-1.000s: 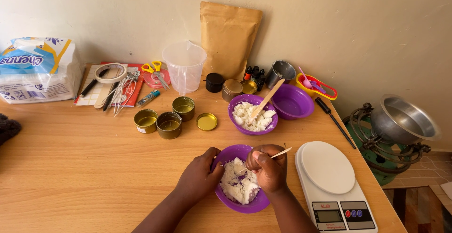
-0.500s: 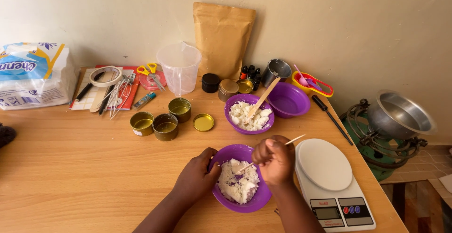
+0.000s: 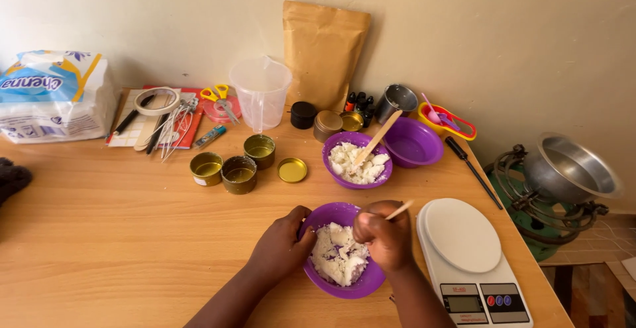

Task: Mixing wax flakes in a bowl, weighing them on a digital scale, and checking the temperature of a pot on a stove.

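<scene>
Purple bowl (image 3: 338,278) on table (image 3: 99,235), just left of scale (image 3: 464,248) | left hand (image 3: 281,248) wrapped on bowl rim | right hand (image 3: 384,238) fisted on wooden stick (image 3: 399,210), tip in white chunks (image 3: 338,255) | chunks look lumpy, partly broken; tins (image 3: 232,169) beyond bowl hold no chunks.

The right hand (image 3: 384,238) hides the wooden stick's (image 3: 399,210) lower end — bowl-side.

brown pouch (image 3: 324,53), scale screen (image 3: 462,303)
</scene>
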